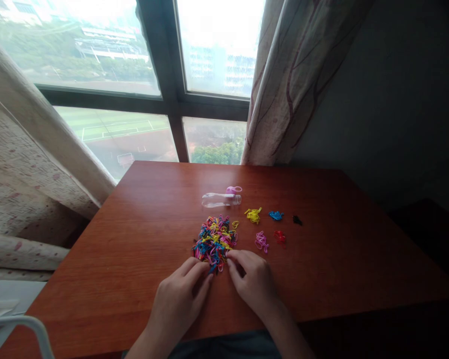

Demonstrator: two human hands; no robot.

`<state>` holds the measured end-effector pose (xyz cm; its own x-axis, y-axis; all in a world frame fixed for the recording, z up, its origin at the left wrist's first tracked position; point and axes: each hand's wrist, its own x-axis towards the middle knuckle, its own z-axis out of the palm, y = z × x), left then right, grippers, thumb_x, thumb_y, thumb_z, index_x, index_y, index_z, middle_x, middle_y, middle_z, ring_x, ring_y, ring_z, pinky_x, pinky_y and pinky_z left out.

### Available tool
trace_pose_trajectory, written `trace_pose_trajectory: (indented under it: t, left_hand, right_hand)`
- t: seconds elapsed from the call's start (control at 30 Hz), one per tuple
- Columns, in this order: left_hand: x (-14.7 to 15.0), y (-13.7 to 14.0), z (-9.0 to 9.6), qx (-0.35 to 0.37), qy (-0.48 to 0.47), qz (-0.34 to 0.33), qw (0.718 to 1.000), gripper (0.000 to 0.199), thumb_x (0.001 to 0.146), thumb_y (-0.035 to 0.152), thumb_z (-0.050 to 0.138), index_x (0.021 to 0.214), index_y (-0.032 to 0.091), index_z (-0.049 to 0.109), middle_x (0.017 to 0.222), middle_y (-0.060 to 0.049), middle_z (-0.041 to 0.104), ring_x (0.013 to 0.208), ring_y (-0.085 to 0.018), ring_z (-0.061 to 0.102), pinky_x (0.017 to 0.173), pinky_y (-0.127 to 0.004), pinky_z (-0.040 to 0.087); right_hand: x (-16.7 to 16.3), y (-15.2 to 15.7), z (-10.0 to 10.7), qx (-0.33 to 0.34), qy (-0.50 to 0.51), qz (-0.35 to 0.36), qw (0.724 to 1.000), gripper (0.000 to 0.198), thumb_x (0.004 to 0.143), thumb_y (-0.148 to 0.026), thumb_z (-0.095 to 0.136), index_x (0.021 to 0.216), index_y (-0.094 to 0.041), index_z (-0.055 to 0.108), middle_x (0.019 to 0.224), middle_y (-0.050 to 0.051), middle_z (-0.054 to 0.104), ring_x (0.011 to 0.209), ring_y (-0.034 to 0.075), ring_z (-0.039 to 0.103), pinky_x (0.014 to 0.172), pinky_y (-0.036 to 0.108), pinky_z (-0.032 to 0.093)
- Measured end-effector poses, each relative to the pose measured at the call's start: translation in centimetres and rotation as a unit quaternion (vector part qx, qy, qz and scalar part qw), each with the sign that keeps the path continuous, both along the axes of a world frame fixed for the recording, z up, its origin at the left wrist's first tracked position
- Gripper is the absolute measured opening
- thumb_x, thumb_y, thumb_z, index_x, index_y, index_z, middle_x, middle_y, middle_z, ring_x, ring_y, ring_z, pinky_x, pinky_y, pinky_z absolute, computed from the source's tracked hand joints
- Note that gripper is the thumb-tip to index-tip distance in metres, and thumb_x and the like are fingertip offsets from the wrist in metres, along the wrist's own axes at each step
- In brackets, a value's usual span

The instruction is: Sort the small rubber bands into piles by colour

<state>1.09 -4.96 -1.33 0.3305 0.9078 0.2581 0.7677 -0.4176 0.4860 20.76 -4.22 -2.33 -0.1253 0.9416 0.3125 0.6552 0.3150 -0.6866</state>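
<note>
A mixed heap of small coloured rubber bands (215,239) lies in the middle of the wooden table (134,279). My left hand (181,294) rests at the heap's near left edge, fingers curled and thumb close to the forefinger. Bands lie at those fingertips, but whether any is gripped is hard to see. At the near right edge, my right hand (252,279) pinches thumb and forefinger together at a pinkish rubber band. Sorted by colour to the right are a yellow pile (253,215), a blue pile (276,215), a black pile (297,220), a pink pile (261,242) and a red pile (280,238).
Behind the heap a clear plastic bottle (220,200) lies on its side, with a pink looped cap (233,190) beyond it. A lone yellow band (235,225) sits beside the heap. Curtains (277,89) and a window frame (172,99) border the table's far edge.
</note>
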Motion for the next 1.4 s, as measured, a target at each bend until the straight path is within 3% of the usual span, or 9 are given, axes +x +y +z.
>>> trace_pose_trajectory:
  t: [0.13, 0.57, 0.8, 1.07, 1.23, 1.4]
  left_hand:
    - [0.1, 0.0, -0.1, 0.011, 0.039, -0.006, 0.999, 0.014, 0.095, 0.03, 0.05, 0.099, 0.027, 0.063, 0.093, 0.0, 0.067, 0.076, -0.017, 0.068, 0.063, -0.026, 0.049]
    - [0.1, -0.4, 0.1, 0.02, 0.04, 0.007, 0.999, 0.018, 0.097, 0.028, 0.045, 0.092, 0.025, 0.062, 0.088, -0.001, 0.066, 0.072, -0.015, 0.066, 0.063, -0.024, 0.048]
    - [0.0, -0.4, 0.4, 0.007, 0.018, -0.032, 0.999, 0.019, 0.097, 0.028, 0.044, 0.091, 0.024, 0.062, 0.086, -0.001, 0.065, 0.072, -0.014, 0.065, 0.064, -0.022, 0.049]
    - [0.0, -0.4, 0.3, 0.006, 0.015, -0.024, 1.0, 0.016, 0.096, 0.028, 0.047, 0.095, 0.024, 0.062, 0.09, -0.001, 0.067, 0.074, -0.015, 0.066, 0.064, -0.022, 0.049]
    - [0.0, -0.4, 0.0, 0.005, 0.03, -0.013, 0.999, 0.015, 0.095, 0.028, 0.048, 0.095, 0.025, 0.062, 0.091, 0.0, 0.067, 0.075, -0.015, 0.067, 0.063, -0.024, 0.05]
    - [0.1, -0.4, 0.0, 0.019, 0.04, -0.01, 0.999, 0.015, 0.095, 0.027, 0.048, 0.096, 0.026, 0.062, 0.093, 0.0, 0.068, 0.075, -0.015, 0.068, 0.061, -0.024, 0.048]
  right_hand:
    - [0.0, 0.0, 0.1, -0.002, 0.003, -0.009, 1.0, 0.019, 0.089, -0.016, 0.054, 0.103, -0.022, 0.066, 0.09, 0.002, 0.073, 0.08, 0.018, 0.067, 0.075, 0.027, 0.047]
    - [0.0, -0.4, 0.2, 0.016, 0.002, 0.016, 1.0, 0.014, 0.092, -0.017, 0.052, 0.095, -0.021, 0.066, 0.084, 0.003, 0.071, 0.076, 0.017, 0.065, 0.073, 0.027, 0.045]
    - [-0.2, -1.1, 0.6, 0.011, -0.041, 0.096, 0.994, 0.011, 0.093, -0.023, 0.056, 0.097, -0.023, 0.066, 0.081, 0.002, 0.07, 0.075, 0.017, 0.065, 0.071, 0.025, 0.045]
    - [-0.4, -1.2, 0.4, 0.003, -0.057, 0.074, 0.996, 0.015, 0.094, -0.021, 0.052, 0.088, -0.023, 0.066, 0.078, 0.002, 0.07, 0.074, 0.017, 0.064, 0.07, 0.025, 0.044]
    - [1.7, -1.8, 0.4, 0.017, 0.003, 0.024, 1.0, 0.016, 0.094, -0.023, 0.052, 0.088, -0.022, 0.067, 0.076, 0.002, 0.069, 0.067, 0.015, 0.064, 0.065, 0.025, 0.047]
    - [8.0, 0.8, 0.7, 0.047, 0.005, -0.156, 0.987, 0.02, 0.092, -0.035, 0.056, 0.089, -0.021, 0.07, 0.077, 0.003, 0.072, 0.064, 0.016, 0.065, 0.061, 0.024, 0.049]
